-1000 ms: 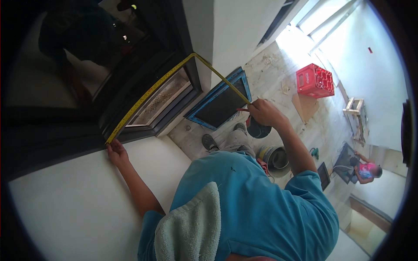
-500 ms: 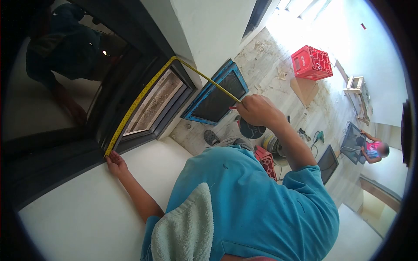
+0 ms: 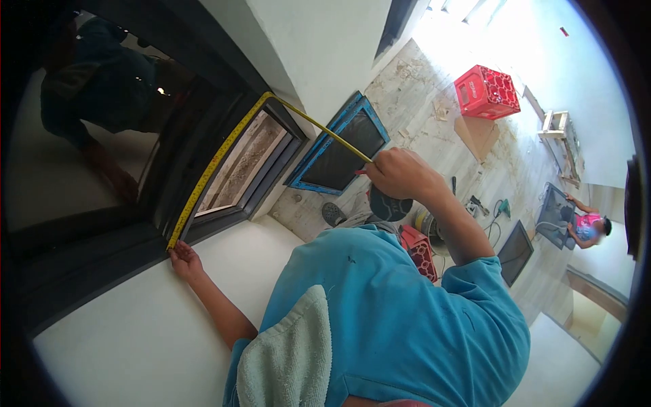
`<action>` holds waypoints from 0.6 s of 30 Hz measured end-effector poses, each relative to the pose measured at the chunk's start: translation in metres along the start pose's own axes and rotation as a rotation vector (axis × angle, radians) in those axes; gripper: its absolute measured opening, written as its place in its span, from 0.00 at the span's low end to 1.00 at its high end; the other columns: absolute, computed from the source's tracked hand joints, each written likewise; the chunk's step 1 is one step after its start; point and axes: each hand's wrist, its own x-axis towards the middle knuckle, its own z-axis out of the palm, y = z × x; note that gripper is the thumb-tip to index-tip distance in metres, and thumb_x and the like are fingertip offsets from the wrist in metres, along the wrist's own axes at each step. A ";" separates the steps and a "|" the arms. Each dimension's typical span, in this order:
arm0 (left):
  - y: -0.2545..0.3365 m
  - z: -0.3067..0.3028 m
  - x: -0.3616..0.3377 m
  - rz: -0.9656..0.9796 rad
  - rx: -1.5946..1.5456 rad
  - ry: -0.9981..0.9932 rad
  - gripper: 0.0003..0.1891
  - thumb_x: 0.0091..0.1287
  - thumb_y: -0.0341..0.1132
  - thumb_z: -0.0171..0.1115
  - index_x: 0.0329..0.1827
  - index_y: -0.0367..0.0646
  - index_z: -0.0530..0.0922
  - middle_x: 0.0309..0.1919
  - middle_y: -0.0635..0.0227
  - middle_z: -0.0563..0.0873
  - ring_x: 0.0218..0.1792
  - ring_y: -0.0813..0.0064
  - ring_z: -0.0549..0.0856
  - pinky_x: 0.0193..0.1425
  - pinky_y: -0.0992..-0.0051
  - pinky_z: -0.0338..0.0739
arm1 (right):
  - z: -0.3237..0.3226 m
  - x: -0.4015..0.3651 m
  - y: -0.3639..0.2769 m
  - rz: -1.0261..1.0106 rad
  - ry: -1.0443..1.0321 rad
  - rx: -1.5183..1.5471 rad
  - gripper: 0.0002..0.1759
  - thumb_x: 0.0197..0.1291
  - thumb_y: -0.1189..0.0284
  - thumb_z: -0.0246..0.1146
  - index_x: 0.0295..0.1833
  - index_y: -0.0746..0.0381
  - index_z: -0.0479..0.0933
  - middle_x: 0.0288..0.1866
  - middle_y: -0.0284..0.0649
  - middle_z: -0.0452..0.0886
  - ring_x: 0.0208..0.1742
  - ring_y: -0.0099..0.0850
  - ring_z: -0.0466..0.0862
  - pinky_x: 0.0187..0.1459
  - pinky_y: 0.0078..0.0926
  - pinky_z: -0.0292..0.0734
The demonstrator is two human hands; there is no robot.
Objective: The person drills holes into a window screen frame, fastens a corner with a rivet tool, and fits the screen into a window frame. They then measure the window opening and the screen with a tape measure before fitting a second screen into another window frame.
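A yellow tape measure [image 3: 215, 163] is drawn out along the dark window frame [image 3: 152, 224], then bends sharply near the frame's upper corner and runs across to my right hand. My left hand [image 3: 184, 261] pinches the blade's end at the frame's lower corner. My right hand [image 3: 401, 176] is closed around the other end; the case is mostly hidden in the fist, with a small red part showing beside it. Behind the taut blade, blue-edged screen panels [image 3: 352, 146] lean against the white wall.
A red crate [image 3: 487, 93] and a small wooden stand [image 3: 560, 142] are on the dusty floor. Another red crate [image 3: 419, 254], a green power tool [image 3: 502, 208] and a dark panel [image 3: 515, 252] lie nearer. A co-worker [image 3: 587, 226] sits at the right, hands on a screen panel [image 3: 555, 216].
The view has shifted slightly. Both hands keep hold of the tape, which still bends at the frame's corner. The co-worker's head and arms have changed position a little.
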 end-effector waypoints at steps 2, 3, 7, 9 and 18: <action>0.011 0.006 -0.008 -0.020 -0.116 -0.062 0.12 0.70 0.36 0.53 0.47 0.34 0.74 0.40 0.59 0.84 0.38 0.68 0.85 0.46 0.70 0.83 | 0.000 -0.003 0.013 -0.050 0.033 -0.027 0.23 0.61 0.60 0.52 0.27 0.69 0.78 0.27 0.55 0.79 0.32 0.53 0.80 0.37 0.47 0.74; 0.019 0.017 -0.013 -0.012 -0.186 -0.107 0.13 0.70 0.36 0.53 0.47 0.34 0.74 0.40 0.60 0.84 0.38 0.68 0.85 0.46 0.70 0.83 | -0.009 -0.008 0.014 -0.097 0.048 -0.016 0.21 0.61 0.61 0.53 0.29 0.68 0.78 0.28 0.54 0.79 0.33 0.52 0.79 0.38 0.46 0.73; 0.085 0.100 -0.066 0.153 -0.258 -0.393 0.14 0.69 0.38 0.54 0.49 0.35 0.73 0.45 0.58 0.82 0.43 0.67 0.84 0.51 0.69 0.81 | -0.086 -0.058 -0.020 -0.334 0.401 -0.084 0.10 0.59 0.70 0.56 0.36 0.65 0.79 0.31 0.48 0.79 0.37 0.46 0.78 0.39 0.41 0.72; 0.112 0.166 -0.099 0.243 -0.286 -0.528 0.15 0.69 0.38 0.54 0.50 0.35 0.72 0.47 0.57 0.81 0.46 0.66 0.83 0.53 0.69 0.79 | -0.127 -0.073 -0.033 -0.442 0.640 -0.242 0.09 0.59 0.72 0.57 0.39 0.65 0.79 0.33 0.47 0.79 0.36 0.44 0.78 0.38 0.39 0.72; 0.242 0.288 -0.123 0.436 -0.232 -0.786 0.18 0.74 0.42 0.45 0.50 0.32 0.69 0.39 0.53 0.78 0.41 0.62 0.80 0.47 0.67 0.79 | -0.234 -0.098 -0.081 -0.496 1.010 -0.610 0.11 0.63 0.71 0.54 0.39 0.66 0.78 0.29 0.43 0.76 0.33 0.37 0.77 0.37 0.33 0.73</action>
